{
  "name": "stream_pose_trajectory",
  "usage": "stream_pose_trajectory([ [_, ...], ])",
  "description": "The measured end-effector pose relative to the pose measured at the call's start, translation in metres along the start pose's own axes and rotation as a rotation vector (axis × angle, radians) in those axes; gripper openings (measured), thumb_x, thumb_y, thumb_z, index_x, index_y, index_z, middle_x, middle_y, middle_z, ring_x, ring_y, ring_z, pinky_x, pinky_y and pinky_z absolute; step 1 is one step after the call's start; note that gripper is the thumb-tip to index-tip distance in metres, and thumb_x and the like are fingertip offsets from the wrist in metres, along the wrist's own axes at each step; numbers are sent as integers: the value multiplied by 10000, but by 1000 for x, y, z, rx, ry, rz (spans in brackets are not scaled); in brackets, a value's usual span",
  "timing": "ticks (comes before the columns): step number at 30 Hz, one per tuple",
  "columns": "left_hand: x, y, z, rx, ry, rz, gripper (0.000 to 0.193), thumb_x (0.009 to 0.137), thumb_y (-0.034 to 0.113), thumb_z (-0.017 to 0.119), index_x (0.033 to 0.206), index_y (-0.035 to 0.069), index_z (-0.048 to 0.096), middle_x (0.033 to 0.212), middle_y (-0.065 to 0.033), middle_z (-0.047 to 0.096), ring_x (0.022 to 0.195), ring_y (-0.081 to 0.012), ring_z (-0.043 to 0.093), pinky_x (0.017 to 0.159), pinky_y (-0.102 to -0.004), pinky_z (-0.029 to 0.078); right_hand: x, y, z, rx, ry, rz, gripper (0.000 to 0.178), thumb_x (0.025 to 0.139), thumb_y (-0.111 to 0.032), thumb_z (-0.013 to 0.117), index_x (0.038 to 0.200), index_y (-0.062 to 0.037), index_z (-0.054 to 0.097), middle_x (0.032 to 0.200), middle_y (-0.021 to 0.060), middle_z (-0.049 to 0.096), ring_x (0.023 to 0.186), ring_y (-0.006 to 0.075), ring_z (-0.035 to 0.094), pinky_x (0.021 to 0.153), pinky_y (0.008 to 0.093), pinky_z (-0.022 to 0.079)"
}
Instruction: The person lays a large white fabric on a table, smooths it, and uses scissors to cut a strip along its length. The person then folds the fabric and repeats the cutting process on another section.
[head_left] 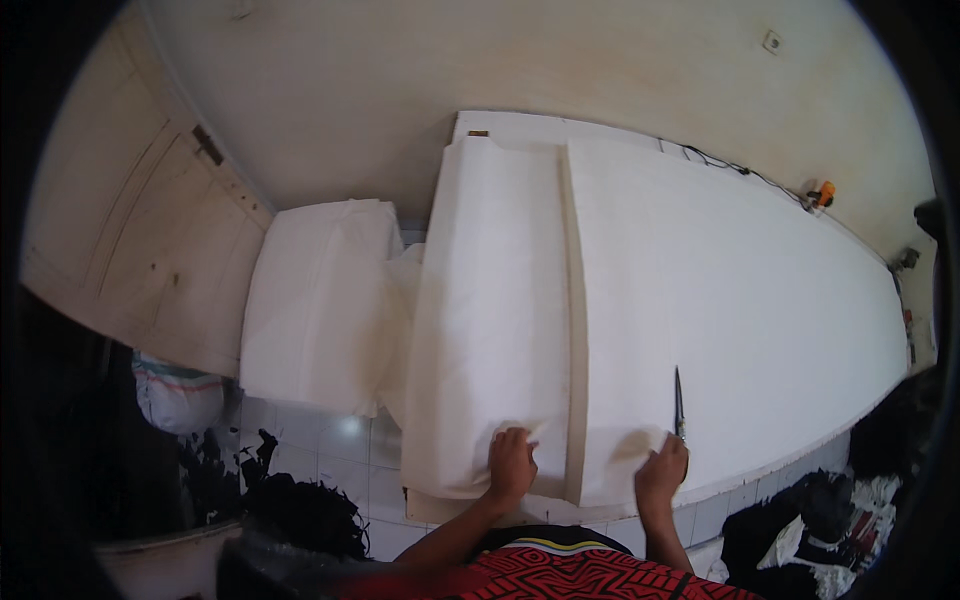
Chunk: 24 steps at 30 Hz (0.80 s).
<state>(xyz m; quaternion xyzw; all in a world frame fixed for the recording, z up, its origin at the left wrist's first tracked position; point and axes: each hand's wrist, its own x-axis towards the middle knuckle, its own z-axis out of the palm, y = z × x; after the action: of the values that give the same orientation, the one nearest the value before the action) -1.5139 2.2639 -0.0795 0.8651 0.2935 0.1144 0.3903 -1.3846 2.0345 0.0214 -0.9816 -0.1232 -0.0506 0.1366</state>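
Observation:
White cloth [500, 300] covers the left part of a long table, its lower end under my left hand [512, 466]. The fingers of that hand are closed, pinching a raised bit of the cloth. A second wide white sheet of cloth [630, 280] lies to the right, a narrow beige strip [576, 330] showing between the two. My right hand [662, 475] is closed too, with a pale bit of cloth at its fingertips. Dark scissors [680, 400] lie against the right hand's outer side, blades pointing away from me; their handles are partly hidden by the hand.
Left of the table stands a block covered in white cloth [320, 300], beside a wooden door [130, 200]. Black fabric scraps [300, 510] and a white sack [178, 395] are on the tiled floor. More dark cloth [790, 520] is heaped at right. An orange object [825, 192] and cable sit along the wall.

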Motion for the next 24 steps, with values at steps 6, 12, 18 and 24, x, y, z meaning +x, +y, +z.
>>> stream_pose_trajectory([
  [6,40,24,-135,-457,263,-170,293,1075,193,596,1280,-15,577,1034,-308,723,1001,-530,694,823,-533,530,-20,-213,164,638,-493,-423,744,887,-361,794,1434,60,514,1328,337,618,1259,507,583,1080,566,470],
  [12,10,21,-185,-408,246,-70,513,974,338,789,1335,17,616,1115,-269,755,1090,-438,735,947,-460,559,24,-292,294,482,-338,-241,659,845,-434,804,1251,64,659,1204,284,710,1017,403,709,867,500,577],
  [18,-32,-45,-147,-214,161,-83,633,876,406,875,1404,118,681,1095,-208,787,1005,-384,769,903,-470,587,103,-193,141,1325,-740,181,676,788,-290,846,1243,157,623,1072,233,727,906,282,730,826,425,598],
  [24,-68,-89,-75,332,-155,-34,597,858,263,806,1443,213,695,893,-119,742,829,-329,733,705,-472,565,47,-113,16,923,-473,67,716,726,-323,870,1221,137,633,1039,225,722,937,314,716,852,422,575],
])
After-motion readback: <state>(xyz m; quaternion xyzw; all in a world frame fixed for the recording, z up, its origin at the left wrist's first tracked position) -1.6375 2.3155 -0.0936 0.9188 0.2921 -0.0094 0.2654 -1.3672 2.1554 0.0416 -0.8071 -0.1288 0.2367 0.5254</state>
